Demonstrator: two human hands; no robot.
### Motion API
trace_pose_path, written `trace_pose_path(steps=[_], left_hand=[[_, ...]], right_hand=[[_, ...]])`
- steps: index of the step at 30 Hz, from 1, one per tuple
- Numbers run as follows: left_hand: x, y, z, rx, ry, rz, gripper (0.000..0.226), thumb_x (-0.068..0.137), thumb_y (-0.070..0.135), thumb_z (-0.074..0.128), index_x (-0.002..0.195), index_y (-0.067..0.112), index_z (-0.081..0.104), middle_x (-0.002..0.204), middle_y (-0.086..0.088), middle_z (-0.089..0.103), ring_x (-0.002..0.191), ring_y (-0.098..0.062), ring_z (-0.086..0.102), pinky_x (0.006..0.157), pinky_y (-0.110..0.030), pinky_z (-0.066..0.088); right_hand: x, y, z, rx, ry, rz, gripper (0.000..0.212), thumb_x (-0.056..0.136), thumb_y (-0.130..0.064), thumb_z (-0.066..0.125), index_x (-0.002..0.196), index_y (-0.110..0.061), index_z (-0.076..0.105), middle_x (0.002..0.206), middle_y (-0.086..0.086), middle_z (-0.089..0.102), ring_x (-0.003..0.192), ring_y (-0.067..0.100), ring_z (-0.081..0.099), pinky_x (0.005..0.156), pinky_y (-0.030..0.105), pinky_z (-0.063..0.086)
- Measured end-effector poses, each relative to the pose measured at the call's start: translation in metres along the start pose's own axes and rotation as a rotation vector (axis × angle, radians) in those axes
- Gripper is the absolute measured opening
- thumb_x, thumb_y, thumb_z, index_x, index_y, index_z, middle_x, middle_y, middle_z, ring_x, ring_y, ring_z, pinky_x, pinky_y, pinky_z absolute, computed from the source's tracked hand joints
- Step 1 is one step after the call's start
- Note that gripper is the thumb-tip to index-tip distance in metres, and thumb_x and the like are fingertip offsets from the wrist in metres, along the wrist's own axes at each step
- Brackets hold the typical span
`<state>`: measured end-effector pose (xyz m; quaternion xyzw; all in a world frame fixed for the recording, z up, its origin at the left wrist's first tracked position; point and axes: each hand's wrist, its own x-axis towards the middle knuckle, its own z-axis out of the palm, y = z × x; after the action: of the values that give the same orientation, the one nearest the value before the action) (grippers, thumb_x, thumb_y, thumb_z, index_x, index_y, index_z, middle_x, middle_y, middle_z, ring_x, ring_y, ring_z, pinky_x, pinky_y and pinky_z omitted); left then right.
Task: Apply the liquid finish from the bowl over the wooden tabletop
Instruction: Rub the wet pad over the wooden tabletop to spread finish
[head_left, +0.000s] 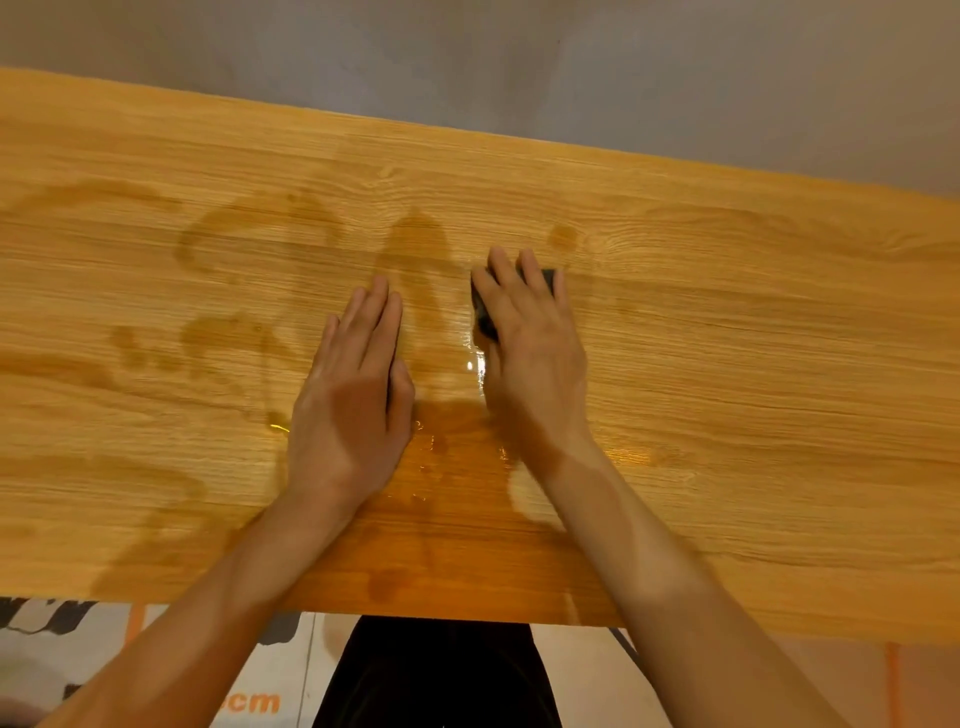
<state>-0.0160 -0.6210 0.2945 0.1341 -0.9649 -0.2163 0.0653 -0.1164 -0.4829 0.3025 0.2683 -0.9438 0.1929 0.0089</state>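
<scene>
The wooden tabletop (727, 322) ran across the whole view, its pale grain marked by darker, wetter patches of liquid finish (452, 431) to the left and between the two hands, with a glossy wet streak beside the right hand. The left hand (353, 395) lay flat on the wood, palm down, fingers straight and held close together, gripping nothing. The right hand (530, 343) pressed down on a dark applicator pad (483, 312), its fingers extended over the pad's top and slightly spread; the pad's dark edges showed at the left of the fingers and past the fingertips, touching the tabletop. Whether the thumb curled round the pad could not be told. The bowl did not appear in view. Beyond the far edge of the tabletop stood a grey wall (571, 67). Below the near edge were the person's dark clothing (436, 675) and a printed floor covering (270, 696) with orange lettering.
</scene>
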Motion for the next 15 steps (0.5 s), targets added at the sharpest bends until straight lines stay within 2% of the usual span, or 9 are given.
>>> trace_pose_path(steps=[3, 6, 8, 12, 15], left_hand=[[0.0, 0.0, -0.001, 0.026, -0.026, -0.004, 0.055, 0.104, 0.019, 0.033, 0.157, 0.007, 0.027, 0.166, -0.005, 0.019, 0.155, -0.018, 0.016, 0.127, -0.032, 0.01], [0.002, 0.002, -0.002, 0.031, -0.048, 0.008, 0.055, 0.104, 0.02, 0.03, 0.157, 0.005, 0.024, 0.167, -0.007, 0.016, 0.155, -0.02, 0.013, 0.127, -0.03, 0.003], [0.004, 0.002, -0.003, 0.022, -0.055, 0.015, 0.056, 0.104, 0.02, 0.028, 0.157, 0.004, 0.024, 0.167, -0.008, 0.015, 0.155, -0.02, 0.011, 0.127, -0.031, 0.001], [0.003, 0.002, -0.002, 0.025, -0.055, 0.016, 0.056, 0.104, 0.019, 0.028, 0.157, 0.003, 0.023, 0.167, -0.01, 0.015, 0.155, -0.022, 0.011, 0.127, -0.03, -0.001], [0.003, 0.001, -0.002, 0.017, -0.069, 0.012, 0.055, 0.104, 0.02, 0.027, 0.157, 0.003, 0.023, 0.166, -0.011, 0.016, 0.155, -0.024, 0.012, 0.126, -0.029, -0.003]], right_hand=[[-0.084, -0.005, -0.014, 0.047, -0.085, -0.08, 0.051, 0.091, -0.006, 0.046, 0.142, -0.009, 0.044, 0.153, 0.009, 0.036, 0.149, 0.024, 0.012, 0.119, 0.049, 0.016], [-0.13, 0.001, -0.028, 0.095, -0.162, -0.141, 0.048, 0.094, -0.004, 0.051, 0.141, -0.009, 0.047, 0.154, 0.006, 0.035, 0.148, 0.023, 0.018, 0.121, 0.043, 0.012], [-0.101, 0.013, -0.031, 0.108, -0.152, -0.098, 0.055, 0.087, 0.006, 0.059, 0.14, -0.008, 0.048, 0.152, 0.008, 0.037, 0.146, 0.024, 0.024, 0.122, 0.04, 0.011], [-0.002, 0.039, -0.026, 0.08, 0.013, 0.165, 0.049, 0.09, 0.004, 0.048, 0.137, -0.01, 0.052, 0.148, 0.01, 0.043, 0.143, 0.025, 0.031, 0.122, 0.035, 0.011], [0.002, 0.037, -0.025, 0.093, 0.059, 0.222, 0.053, 0.088, 0.008, 0.052, 0.138, -0.011, 0.051, 0.149, 0.008, 0.043, 0.144, 0.023, 0.029, 0.122, 0.035, 0.01]])
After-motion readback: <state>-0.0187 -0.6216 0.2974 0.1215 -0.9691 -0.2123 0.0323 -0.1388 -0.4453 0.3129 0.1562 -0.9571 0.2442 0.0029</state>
